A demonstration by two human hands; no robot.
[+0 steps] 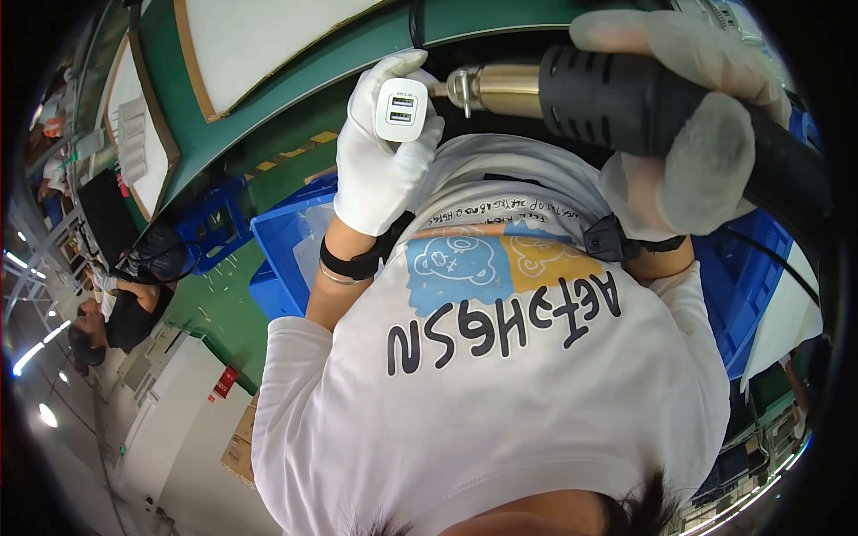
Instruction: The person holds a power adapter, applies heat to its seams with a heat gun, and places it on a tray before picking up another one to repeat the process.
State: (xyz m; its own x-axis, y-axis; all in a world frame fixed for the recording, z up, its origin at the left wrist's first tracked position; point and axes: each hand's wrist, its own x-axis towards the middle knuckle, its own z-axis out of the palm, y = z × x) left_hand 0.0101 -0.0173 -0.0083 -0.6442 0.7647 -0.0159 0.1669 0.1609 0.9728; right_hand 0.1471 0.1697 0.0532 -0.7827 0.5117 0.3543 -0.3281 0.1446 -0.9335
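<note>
My left hand (pixel 380 183), in a white glove, is closed around a small white USB car charger (pixel 401 130). The charger's end with two dark slots faces up toward me. In my right hand (pixel 712 152), also gloved with pale coverings over the fingertips, is a hot-air gun (pixel 581 98) with a black vented body and a metal barrel. Its narrow tip points left, close beside the charger's right side; whether the two touch, I cannot tell.
Beyond my hands runs a green workbench (pixel 308 96) with a white brown-edged board (pixel 259 45) on it. Blue bins (pixel 290 237) stand at both sides of me. A blue stool (pixel 214 219) and a seated person (pixel 125 313) are at the left.
</note>
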